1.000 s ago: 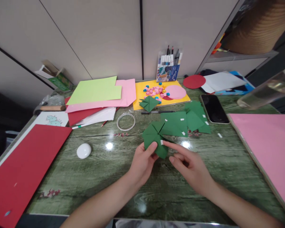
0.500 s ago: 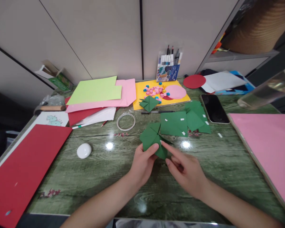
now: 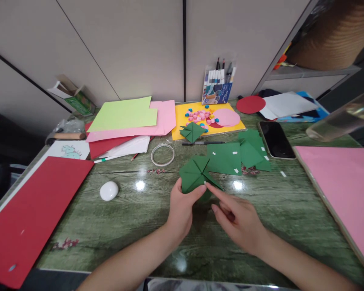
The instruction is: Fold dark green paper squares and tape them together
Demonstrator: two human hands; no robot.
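Note:
My left hand [image 3: 182, 208] pinches the near edge of a folded dark green paper piece [image 3: 194, 171] between thumb and fingers, just above the green marbled table [image 3: 133, 226]. My right hand [image 3: 238, 220] points its index finger at the same piece, the fingertip touching a small white tape tab at its middle. Other green folded pieces [image 3: 227, 157] with white tape tabs lie just beyond, to the right.
A tape ring [image 3: 162, 154], a white oval object [image 3: 109, 190], a big red sheet [image 3: 30, 214] at left, stacked coloured papers [image 3: 127, 119], a yellow sheet with pink shapes [image 3: 206, 117], a marker pack [image 3: 216, 87], a phone [image 3: 276, 139], a pink sheet [image 3: 346, 182] at right.
The green piece has been turned and drawn slightly toward me; my left thumb slid over its near edge and my right index finger moved onto its middle.

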